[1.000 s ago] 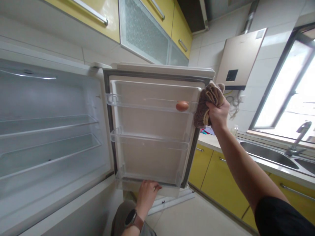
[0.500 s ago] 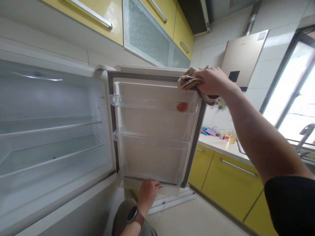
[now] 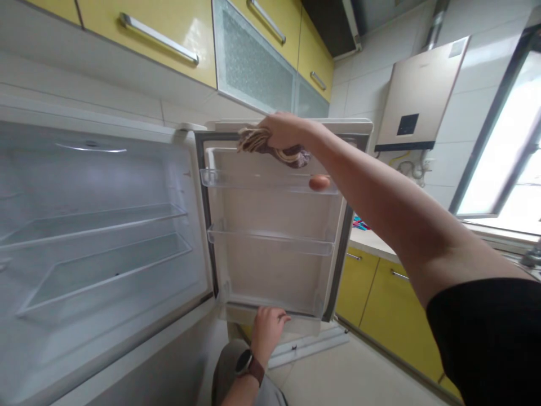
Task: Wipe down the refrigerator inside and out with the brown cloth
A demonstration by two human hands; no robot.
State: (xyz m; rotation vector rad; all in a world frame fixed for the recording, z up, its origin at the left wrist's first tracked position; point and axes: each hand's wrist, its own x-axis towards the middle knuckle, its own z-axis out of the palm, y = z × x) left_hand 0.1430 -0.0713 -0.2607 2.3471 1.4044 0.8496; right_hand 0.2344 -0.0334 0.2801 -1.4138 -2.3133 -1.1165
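Note:
My right hand (image 3: 287,131) is closed on a bunched brown and cream cloth (image 3: 291,157), which it presses against the top edge of the open refrigerator door (image 3: 270,211). Below, my left hand (image 3: 267,330), with a watch on its wrist, has its fingers bent over the bottom edge of the door at the lowest clear bin. An egg (image 3: 319,182) rests in the upper door bin (image 3: 253,180), just under my right forearm. The middle door bin (image 3: 270,241) holds nothing that I can see.
To the left is the refrigerator's inside with glass shelves (image 3: 110,265). Yellow wall cabinets (image 3: 156,39) hang above the door. A water heater (image 3: 422,93) is on the right wall, over a counter (image 3: 372,242) with yellow lower cabinets.
My right hand has slid the cloth leftward along the door's top edge, from near its right corner toward the middle. The left hand stays at the door's bottom. The view has shifted slightly.

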